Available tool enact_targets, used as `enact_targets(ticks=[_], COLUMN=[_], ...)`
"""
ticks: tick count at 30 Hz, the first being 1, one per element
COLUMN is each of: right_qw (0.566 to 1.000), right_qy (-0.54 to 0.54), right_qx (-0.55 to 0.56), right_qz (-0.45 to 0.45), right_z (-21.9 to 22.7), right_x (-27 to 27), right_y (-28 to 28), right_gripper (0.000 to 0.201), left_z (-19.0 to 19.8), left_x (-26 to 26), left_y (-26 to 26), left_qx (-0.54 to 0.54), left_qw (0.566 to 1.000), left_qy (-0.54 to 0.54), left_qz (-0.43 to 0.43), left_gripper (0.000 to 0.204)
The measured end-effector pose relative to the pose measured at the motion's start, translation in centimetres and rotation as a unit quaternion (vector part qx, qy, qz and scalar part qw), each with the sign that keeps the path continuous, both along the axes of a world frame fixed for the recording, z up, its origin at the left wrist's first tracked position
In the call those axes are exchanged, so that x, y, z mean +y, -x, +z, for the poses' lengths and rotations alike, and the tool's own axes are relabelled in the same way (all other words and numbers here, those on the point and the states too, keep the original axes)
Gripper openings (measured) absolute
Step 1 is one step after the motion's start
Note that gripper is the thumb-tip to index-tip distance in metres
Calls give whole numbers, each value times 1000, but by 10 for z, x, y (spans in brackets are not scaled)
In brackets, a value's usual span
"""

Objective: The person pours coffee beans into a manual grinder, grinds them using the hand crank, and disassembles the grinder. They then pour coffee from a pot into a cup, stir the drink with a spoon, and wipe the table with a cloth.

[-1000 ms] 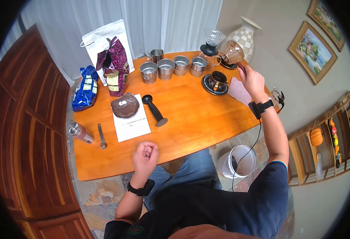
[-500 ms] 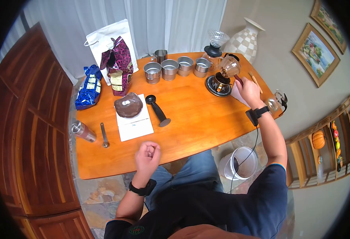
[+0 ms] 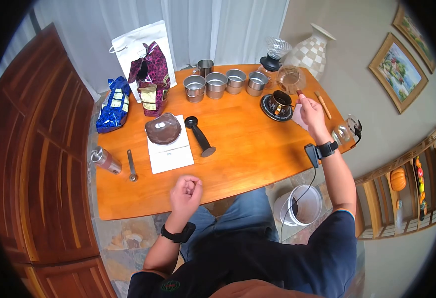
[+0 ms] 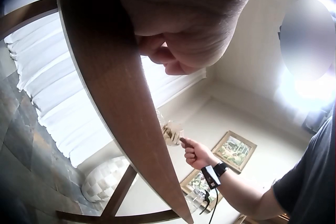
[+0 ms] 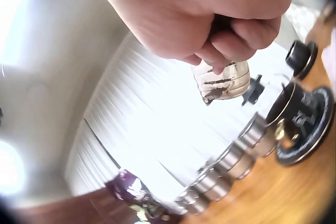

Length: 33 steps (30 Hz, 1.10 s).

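Note:
My right hand (image 3: 311, 115) grips the brown handle of a clear glass coffee pot (image 3: 291, 79) with brown residue on its wall. The pot is raised and tipped, just behind and to the right of a black cup (image 3: 281, 101) with a gold handle. That cup stands upright on a black saucer (image 3: 268, 112). In the right wrist view the pot (image 5: 223, 82) shows below my curled fingers. My left hand (image 3: 186, 191) is idle by the table's front edge, fingers loosely curled around nothing.
Metal cups (image 3: 216, 85) stand in a row behind, beside a glass server with black dripper (image 3: 270, 63). A brown dish (image 3: 163, 129) sits on a white scale (image 3: 172, 159), near a black tamper-like scoop (image 3: 200, 136). At right are a wooden stick (image 3: 322, 104) and glass pot (image 3: 343, 133).
My right hand has brought the glass pot lower and closer to the black cup, turning it over on the way. The left hand stays by the table edge; the head view has shifted slightly.

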State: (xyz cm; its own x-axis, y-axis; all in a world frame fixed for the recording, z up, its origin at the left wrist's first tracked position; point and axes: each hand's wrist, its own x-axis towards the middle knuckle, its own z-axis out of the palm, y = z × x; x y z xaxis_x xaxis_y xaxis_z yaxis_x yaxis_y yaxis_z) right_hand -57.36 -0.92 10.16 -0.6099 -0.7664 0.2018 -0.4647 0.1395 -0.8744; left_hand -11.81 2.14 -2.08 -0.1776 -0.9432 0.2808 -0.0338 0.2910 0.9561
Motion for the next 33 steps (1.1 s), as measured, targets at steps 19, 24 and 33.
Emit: enact_targets(ticks=[19, 24, 33], right_qw=[869, 881, 880], right_qy=[-124, -95, -95], right_qx=[-414, -402, -399], right_qz=[240, 230, 238], right_z=[-54, -66, -83], right_x=[-17, -28, -37], right_y=[-139, -130, -122], right_gripper=[30, 31, 37], left_z=[2, -1, 5], left_x=[0, -1, 0], left_y=[1, 2, 3], left_qx=[-13, -16, -37], left_qw=[1000, 1000, 999], left_qy=[14, 12, 15], left_qz=[2, 2, 2], left_gripper=[9, 9, 10])
